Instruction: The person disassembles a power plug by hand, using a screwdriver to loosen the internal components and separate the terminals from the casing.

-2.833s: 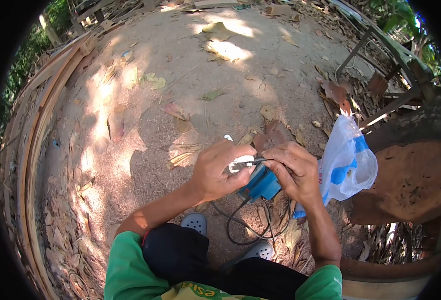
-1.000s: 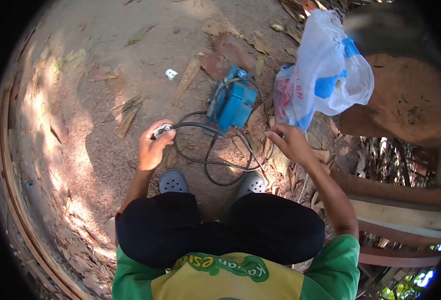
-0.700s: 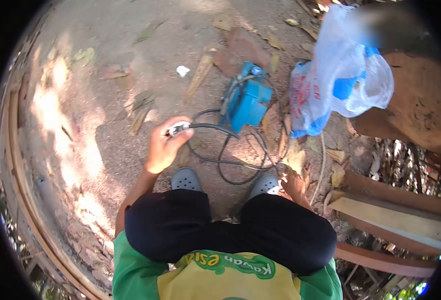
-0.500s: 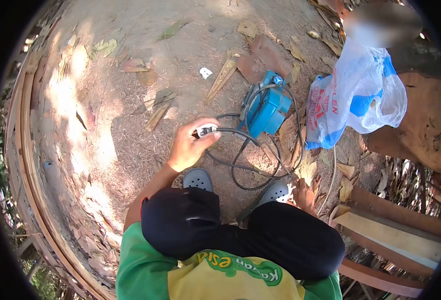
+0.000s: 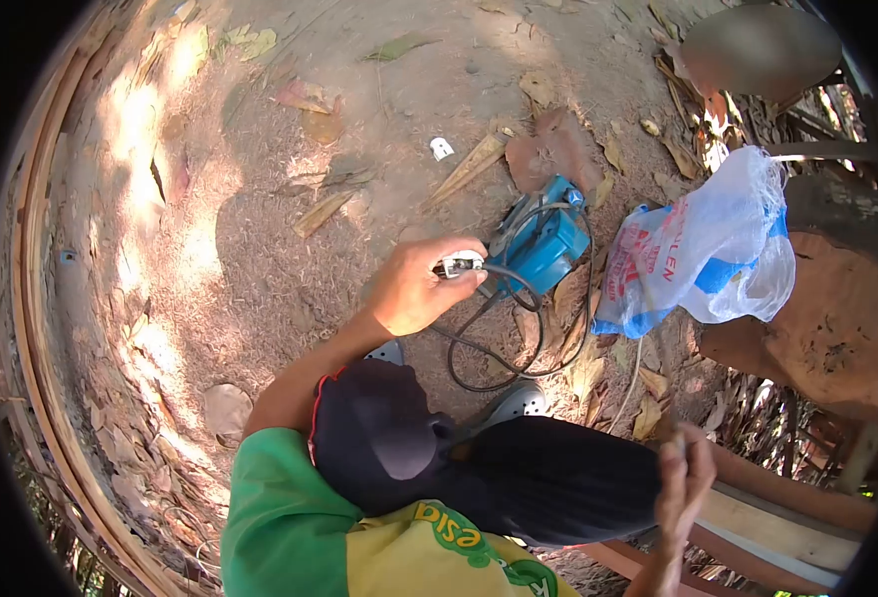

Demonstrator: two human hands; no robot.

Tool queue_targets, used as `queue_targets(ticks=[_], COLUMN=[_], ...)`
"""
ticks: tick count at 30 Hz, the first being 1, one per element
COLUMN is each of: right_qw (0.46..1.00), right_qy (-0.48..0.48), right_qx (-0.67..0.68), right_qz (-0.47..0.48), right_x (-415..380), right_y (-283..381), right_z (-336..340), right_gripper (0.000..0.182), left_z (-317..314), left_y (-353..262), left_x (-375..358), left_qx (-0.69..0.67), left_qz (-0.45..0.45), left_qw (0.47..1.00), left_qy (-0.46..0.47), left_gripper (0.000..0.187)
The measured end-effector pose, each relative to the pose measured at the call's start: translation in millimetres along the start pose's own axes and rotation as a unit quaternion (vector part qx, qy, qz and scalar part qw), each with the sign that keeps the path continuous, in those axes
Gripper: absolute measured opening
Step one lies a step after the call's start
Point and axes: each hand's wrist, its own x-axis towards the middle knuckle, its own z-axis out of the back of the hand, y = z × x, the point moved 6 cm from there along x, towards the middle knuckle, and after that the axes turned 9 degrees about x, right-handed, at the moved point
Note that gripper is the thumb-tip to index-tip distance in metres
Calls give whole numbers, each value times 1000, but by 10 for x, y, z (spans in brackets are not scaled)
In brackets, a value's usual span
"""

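Observation:
My left hand is closed around a white electrical plug, whose inside shows as if its casing is open. A black cord runs from the plug in loose loops to a blue power tool, which looks like an electric planer, lying on the ground. A small white piece, similar in colour to the plug, rests on the dirt beyond. At the lower right, beside my knee, my right hand has its fingers pinched together. Something slim and blurred may project from them; I cannot make it out.
A clear and blue plastic bag sits right of the tool, beside a brown wooden block. Planks lie at lower right, and long boards line the left edge. Dry leaves and shavings cover the ground.
My right hand has risen from the ground beside my foot and moved right, near the planks. My left hand, still on the plug, shows farther right. The view has shifted.

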Motion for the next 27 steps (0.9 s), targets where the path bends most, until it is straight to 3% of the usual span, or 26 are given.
queue_targets(ticks=[2,4,6,12,27], right_qw=[998,995,995,998,998], right_qy=[35,80,65,36,42], right_qx=[6,42,43,56,49], right_qz=[52,30,63,25,22], right_x=[-137,-227,-279,-388,-402], right_y=[94,48,8,-48,-47], right_z=[-475,-810,-987,-1071,-1145], right_gripper=[31,29,27,26,27], left_z=[19,42,61,95,99], left_y=[-50,-54,-50,-84,-84], left_x=[16,24,30,61,90], left_qx=[-9,-12,-9,19,29], left_qz=[1,-5,-20,-69,-72], left_qw=[1000,1000,1000,997,997], left_qy=[7,7,4,-29,-20], left_gripper=[26,27,29,31,28])
